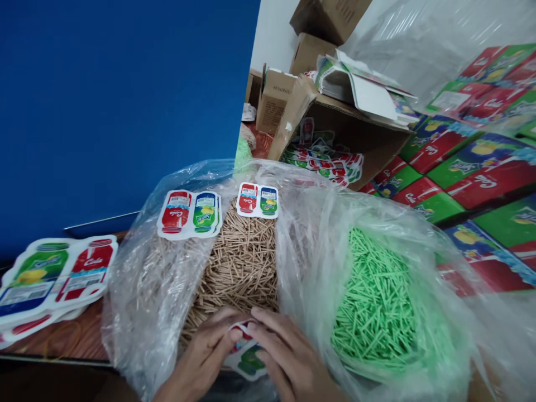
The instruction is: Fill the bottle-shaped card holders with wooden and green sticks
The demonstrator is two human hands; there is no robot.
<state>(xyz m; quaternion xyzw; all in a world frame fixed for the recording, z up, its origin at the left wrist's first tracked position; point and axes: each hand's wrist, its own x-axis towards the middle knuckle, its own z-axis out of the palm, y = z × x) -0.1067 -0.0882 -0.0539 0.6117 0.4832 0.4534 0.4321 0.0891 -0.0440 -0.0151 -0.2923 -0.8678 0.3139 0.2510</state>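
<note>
Low in the middle of the head view, my left hand [205,352] and my right hand [288,349] are closed on a jar-shaped printed packet [250,360], red at the top and green below. Fingers of both hands meet at its upper edge and cover much of it. Just beyond them lies a heap of short brown sticks [243,262] in a clear plastic bag [144,301]. A double-jar Cola and Sprite packet [257,201] rests on the far side of the sticks. More such packets [190,214] lie stacked on the bag to its left.
Short green sticks [372,301] fill another clear bag on the right. Larger Cola and Sprite packets [54,279] are piled at the left table edge. An open carton [364,134] holds many packets. Printed boxes [473,167] stand stacked at right. A blue panel [121,106] rises behind.
</note>
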